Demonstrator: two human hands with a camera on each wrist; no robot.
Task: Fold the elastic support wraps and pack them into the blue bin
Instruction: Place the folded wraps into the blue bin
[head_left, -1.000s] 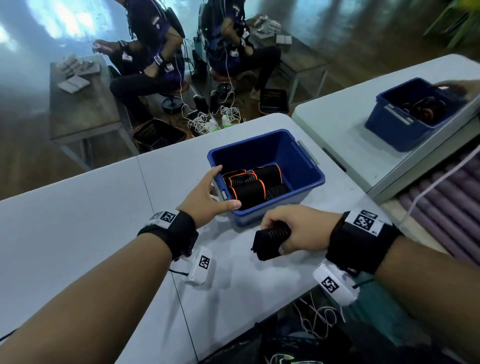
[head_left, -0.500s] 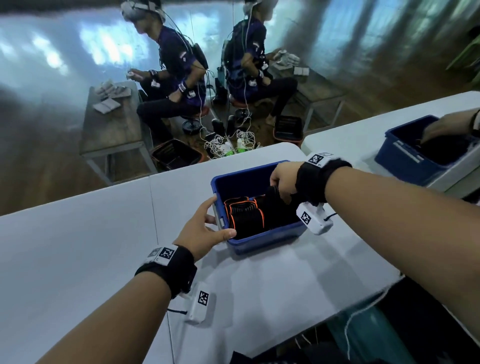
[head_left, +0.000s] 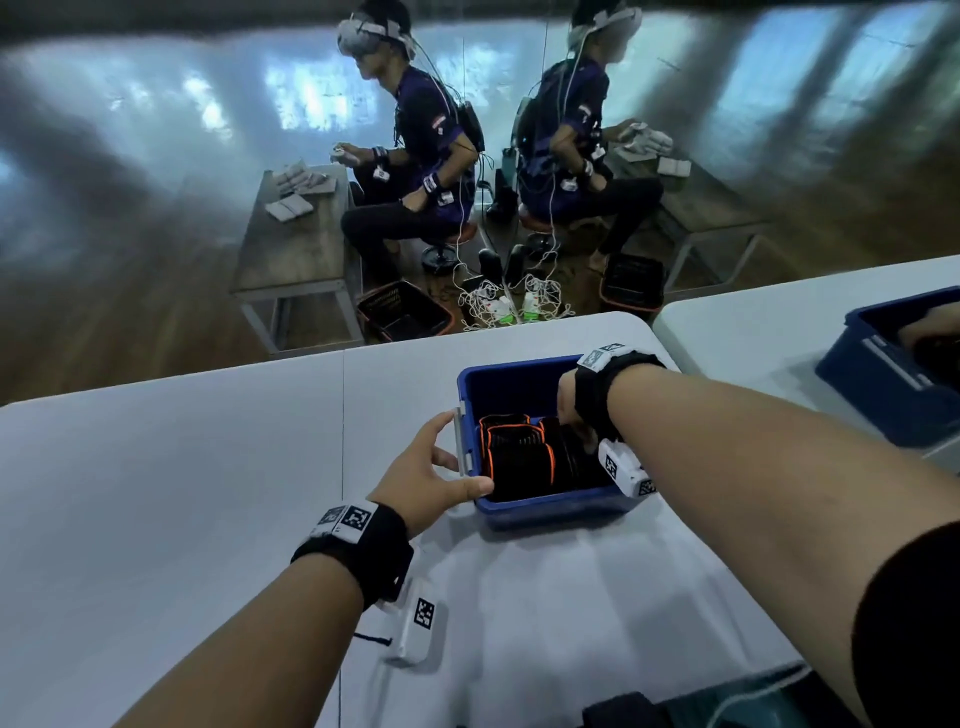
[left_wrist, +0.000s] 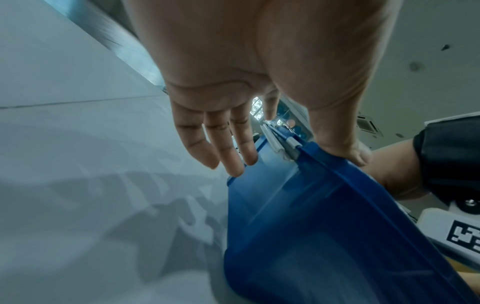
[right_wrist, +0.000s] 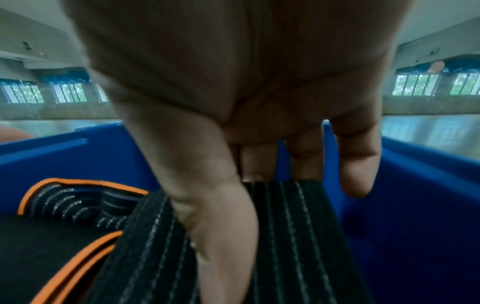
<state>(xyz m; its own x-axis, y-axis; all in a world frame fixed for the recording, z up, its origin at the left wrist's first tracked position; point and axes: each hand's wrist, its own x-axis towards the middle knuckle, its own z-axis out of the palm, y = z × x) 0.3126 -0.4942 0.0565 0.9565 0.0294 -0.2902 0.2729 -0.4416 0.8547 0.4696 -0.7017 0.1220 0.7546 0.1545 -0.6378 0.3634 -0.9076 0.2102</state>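
Right hand (head_left: 569, 410) with wrap (right_wrist: 285, 236) deeper in blue bin (head_left: 545, 506)

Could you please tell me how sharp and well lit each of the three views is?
Head view: bin and wraps fairly sharp, the room behind smeared. Left wrist view: left hand evenly lit, soft shadows on the table, near bin wall blurred. Right wrist view: right hand dim and soft, the wrap it pinches shows its stripes.
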